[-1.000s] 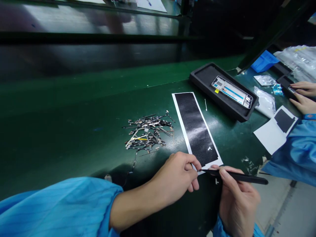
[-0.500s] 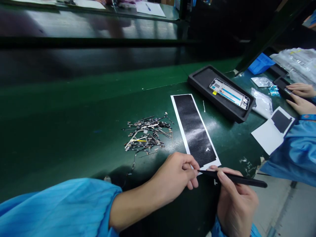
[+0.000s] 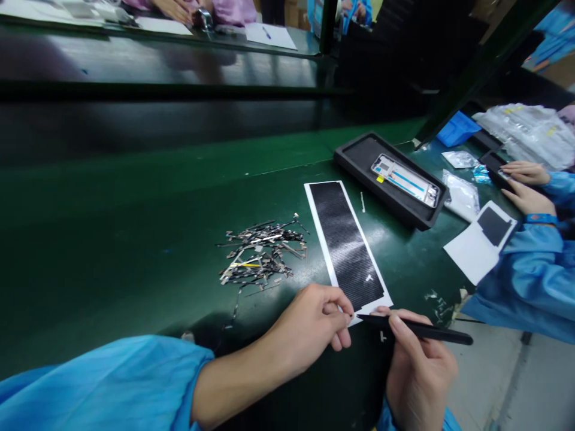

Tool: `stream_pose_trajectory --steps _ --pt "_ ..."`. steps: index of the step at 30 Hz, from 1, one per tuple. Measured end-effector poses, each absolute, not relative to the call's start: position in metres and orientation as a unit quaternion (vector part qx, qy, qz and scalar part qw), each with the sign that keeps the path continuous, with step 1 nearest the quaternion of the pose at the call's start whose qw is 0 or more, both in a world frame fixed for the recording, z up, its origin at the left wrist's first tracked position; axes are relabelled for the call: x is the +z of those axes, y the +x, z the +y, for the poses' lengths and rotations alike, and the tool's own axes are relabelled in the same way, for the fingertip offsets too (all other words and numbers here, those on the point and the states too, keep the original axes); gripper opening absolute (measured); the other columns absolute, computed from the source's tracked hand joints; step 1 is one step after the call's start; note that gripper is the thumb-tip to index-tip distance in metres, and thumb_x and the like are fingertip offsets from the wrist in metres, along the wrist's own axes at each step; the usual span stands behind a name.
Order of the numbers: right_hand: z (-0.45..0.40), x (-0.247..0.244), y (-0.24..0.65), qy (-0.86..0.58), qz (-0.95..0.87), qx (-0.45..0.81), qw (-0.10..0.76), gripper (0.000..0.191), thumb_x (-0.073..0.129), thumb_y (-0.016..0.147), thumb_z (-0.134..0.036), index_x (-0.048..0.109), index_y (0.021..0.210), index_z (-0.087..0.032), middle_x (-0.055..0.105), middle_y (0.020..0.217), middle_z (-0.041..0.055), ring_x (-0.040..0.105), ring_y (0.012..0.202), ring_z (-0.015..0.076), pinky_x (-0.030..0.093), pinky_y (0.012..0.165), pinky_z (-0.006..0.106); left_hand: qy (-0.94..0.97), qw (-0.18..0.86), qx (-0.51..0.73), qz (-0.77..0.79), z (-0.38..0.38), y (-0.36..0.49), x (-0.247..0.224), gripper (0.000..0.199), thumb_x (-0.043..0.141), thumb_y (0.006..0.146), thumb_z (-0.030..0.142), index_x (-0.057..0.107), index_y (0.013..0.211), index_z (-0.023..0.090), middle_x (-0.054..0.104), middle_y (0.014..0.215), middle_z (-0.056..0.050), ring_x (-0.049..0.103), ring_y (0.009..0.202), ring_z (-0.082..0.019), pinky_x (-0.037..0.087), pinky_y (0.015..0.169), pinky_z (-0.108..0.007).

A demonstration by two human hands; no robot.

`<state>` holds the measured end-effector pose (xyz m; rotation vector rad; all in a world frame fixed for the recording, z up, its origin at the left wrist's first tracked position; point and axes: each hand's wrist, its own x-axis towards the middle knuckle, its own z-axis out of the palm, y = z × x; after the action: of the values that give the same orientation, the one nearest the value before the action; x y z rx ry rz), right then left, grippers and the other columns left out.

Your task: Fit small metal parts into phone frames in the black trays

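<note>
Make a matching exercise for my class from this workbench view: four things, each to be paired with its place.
Things
1. Tweezers
2. Phone frame
3. Pile of small parts
4. Pen

Places
A. Inside the black tray
B. On white paper at the far bench
C. In the wearer's right hand
D. Left of the long black sheet in the picture

Pairs: 1-C, 2-A, 3-D, 4-B

Flex-cable heap [image 3: 265,248] on workbench [image 3: 135,239], left of sticker sheet [image 3: 345,239]. Tray [image 3: 357,152] behind sheet, to its right; phone frame [image 3: 404,181] lies in it. Plastic bag [image 3: 462,196] right of tray. Left hand [image 3: 317,323] at sheet's near end; right hand [image 3: 417,365], with tweezers [image 3: 431,332], to its right.
</note>
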<state>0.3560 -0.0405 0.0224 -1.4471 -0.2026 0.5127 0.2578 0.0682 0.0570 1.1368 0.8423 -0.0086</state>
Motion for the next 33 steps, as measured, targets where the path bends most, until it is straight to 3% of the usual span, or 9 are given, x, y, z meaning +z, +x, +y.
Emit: stream_pose_trajectory --steps 7,12,16,19,22,27,33 --pt "-0.036 0.019 0.355 -0.634 -0.117 0.228 0.730 0.018 0.068 0.064 -0.033 0.063 0.065 -0.016 0.058 0.063 0.0009 0.053 0.062 0.0128 0.042 0.064 0.026 0.596 0.726 0.002 0.343 0.068 0.253 0.043 0.020 0.046 0.066 0.033 0.051 0.069 0.014 0.060 0.055 -0.003 0.051 0.049 -0.013 0.036 0.053 -0.022" --pt "-0.037 0.019 0.349 -0.600 -0.124 0.228 0.757 0.023 0.058 0.074 -0.036 0.060 0.066 -0.015 0.059 0.065 0.0022 0.054 0.067 0.0138 0.041 0.066 0.025 0.676 0.668 -0.006 0.311 0.072 0.248 0.040 0.027 0.044 0.071 0.040 0.053 0.072 0.015 0.058 0.064 -0.001 0.052 0.058 -0.014 0.034 0.058 -0.022" --pt "-0.038 0.020 0.336 -0.586 -0.166 0.234 0.758 0.025 0.057 0.074 -0.038 0.058 0.061 -0.016 0.052 0.056 -0.0012 0.044 0.051 0.0087 0.035 0.052 0.021 0.727 0.610 0.039 0.312 0.069 0.245 0.058 0.026 0.047 0.071 0.042 0.059 0.070 0.019 0.054 0.072 0.000 0.051 0.074 -0.018 0.035 0.068 -0.024" --pt "-0.035 0.020 0.325 -0.587 -0.230 0.218 0.745 0.018 0.065 0.065 -0.035 0.062 0.061 -0.018 0.048 0.053 -0.0034 0.033 0.044 0.0055 0.026 0.046 0.021 0.715 0.627 0.080 0.300 0.062 0.245 0.071 0.027 0.049 0.072 0.045 0.061 0.070 0.021 0.052 0.070 0.001 0.049 0.071 -0.017 0.035 0.067 -0.023" --pt "-0.033 0.020 0.318 -0.586 -0.287 0.196 0.732 0.011 0.068 0.062 -0.030 0.064 0.061 -0.020 0.049 0.053 -0.0037 0.038 0.049 0.0069 0.027 0.050 0.021 0.660 0.665 0.135 0.321 0.055 0.244 0.073 0.027 0.054 0.068 0.046 0.059 0.068 0.020 0.053 0.066 0.001 0.049 0.067 -0.016 0.037 0.063 -0.022" --pt "-0.040 0.028 0.316 -0.592 -0.313 0.212 0.712 0.015 0.059 0.074 -0.029 0.059 0.062 -0.020 0.046 0.055 -0.0047 0.037 0.051 0.0064 0.025 0.052 0.022 0.609 0.694 0.194 0.332 0.047 0.238 0.065 0.028 0.059 0.065 0.045 0.059 0.072 0.018 0.055 0.064 0.001 0.051 0.062 -0.014 0.040 0.060 -0.021" --pt "-0.056 0.051 0.327 -0.572 -0.398 0.277 0.662 0.018 0.062 0.070 -0.027 0.057 0.057 -0.017 0.044 0.053 -0.0044 0.037 0.051 0.0063 0.024 0.051 0.022 0.728 0.600 0.170 0.286 0.048 0.221 0.098 0.021 0.052 0.071 0.035 0.062 0.063 0.018 0.058 0.065 0.002 0.052 0.065 -0.013 0.037 0.062 -0.021"
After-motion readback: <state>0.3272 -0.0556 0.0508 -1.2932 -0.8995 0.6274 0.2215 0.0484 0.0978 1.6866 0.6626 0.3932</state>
